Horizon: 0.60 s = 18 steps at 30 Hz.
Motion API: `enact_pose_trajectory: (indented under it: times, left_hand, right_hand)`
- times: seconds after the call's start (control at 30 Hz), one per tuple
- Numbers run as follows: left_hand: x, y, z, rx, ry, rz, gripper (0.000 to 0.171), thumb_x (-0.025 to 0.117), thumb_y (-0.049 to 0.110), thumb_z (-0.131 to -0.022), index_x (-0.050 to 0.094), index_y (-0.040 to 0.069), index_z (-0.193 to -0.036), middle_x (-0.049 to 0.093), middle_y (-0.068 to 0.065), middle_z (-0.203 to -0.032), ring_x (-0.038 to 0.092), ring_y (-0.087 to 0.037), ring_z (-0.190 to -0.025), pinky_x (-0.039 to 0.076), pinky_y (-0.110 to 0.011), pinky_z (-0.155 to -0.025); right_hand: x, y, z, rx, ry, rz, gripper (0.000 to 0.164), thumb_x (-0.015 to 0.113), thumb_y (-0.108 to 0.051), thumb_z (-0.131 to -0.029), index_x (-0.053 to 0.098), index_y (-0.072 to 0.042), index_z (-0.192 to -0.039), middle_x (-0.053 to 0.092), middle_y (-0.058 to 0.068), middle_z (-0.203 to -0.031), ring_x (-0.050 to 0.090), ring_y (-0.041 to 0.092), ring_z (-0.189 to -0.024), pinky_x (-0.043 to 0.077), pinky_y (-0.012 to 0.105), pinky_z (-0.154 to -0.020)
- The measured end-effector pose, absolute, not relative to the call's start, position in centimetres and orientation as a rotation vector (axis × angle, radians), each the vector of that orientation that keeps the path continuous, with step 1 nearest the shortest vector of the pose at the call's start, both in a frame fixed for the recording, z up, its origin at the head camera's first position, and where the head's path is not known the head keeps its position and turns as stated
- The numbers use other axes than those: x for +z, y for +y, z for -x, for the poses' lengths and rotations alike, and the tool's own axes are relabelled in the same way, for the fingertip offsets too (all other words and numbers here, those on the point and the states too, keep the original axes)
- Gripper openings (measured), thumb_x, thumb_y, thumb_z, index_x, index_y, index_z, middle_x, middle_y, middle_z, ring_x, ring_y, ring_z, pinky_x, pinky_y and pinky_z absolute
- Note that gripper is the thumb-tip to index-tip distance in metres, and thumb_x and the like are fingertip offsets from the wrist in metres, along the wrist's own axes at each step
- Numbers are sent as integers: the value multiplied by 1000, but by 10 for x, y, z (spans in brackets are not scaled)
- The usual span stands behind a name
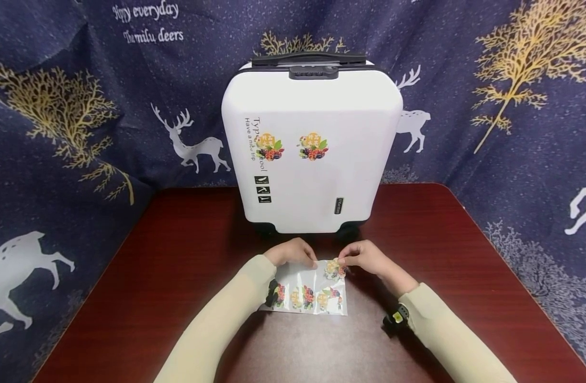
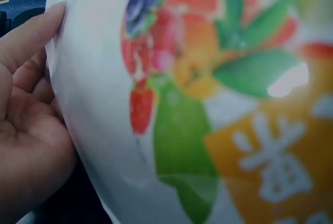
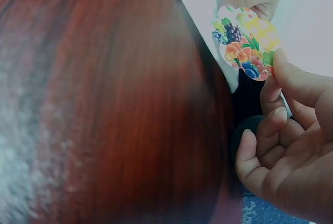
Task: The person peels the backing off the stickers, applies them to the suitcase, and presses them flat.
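My left hand (image 1: 293, 252) holds the far edge of a glossy white sticker sheet (image 1: 298, 276), thumb on top and fingers behind it in the left wrist view. Printed fruit stickers (image 1: 307, 298) line the sheet's near half. Between thumb and forefinger my right hand (image 1: 367, 258) pinches a colourful fruit sticker (image 3: 248, 43) by its edge. This sticker overlaps the sheet's far right corner in the head view. Beyond the hands a white suitcase (image 1: 312, 183) stands upright, bearing two similar fruit stickers, one at left (image 1: 270, 148) and one near its middle (image 1: 314, 147).
The reddish-brown table (image 1: 187, 255) carries the suitcase and the sheet. A black handle (image 1: 309, 59) and a combination lock (image 1: 314, 72) top the suitcase. Dark blue cloth (image 1: 192, 85) with deer and trees hangs behind. A small black device (image 1: 395, 319) is on the right wrist.
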<state>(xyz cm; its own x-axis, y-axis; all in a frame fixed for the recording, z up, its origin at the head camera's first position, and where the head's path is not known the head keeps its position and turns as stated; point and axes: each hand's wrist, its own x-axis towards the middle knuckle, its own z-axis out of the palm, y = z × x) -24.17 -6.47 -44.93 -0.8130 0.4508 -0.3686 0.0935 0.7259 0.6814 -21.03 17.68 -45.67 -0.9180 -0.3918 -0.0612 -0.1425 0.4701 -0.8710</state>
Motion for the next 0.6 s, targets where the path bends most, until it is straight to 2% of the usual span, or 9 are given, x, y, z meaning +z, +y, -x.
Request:
enact_pose_trajectory:
  times: [0.4,0.6]
  left_hand:
    - [-449,-65,243,891,2404,-469,14,79,16,-89,81,9,-100,76,-6,-112,62,-13,-100,50,-30,-96]
    - [-450,-65,244,886,2403,-483,15,78,16,-89,81,9,-101,76,-6,-113,61,-13,-101,49,-30,-98]
  right_hand:
    - [-444,178,210,-1417,2543,463,15,75,-9,-91,74,5,-94,75,10,-87,59,8,-79,53,26,-72]
    - [-439,179,209,-1450,2536,424,14,75,-9,-91,74,4,-95,73,10,-91,60,12,-82,54,26,-75]
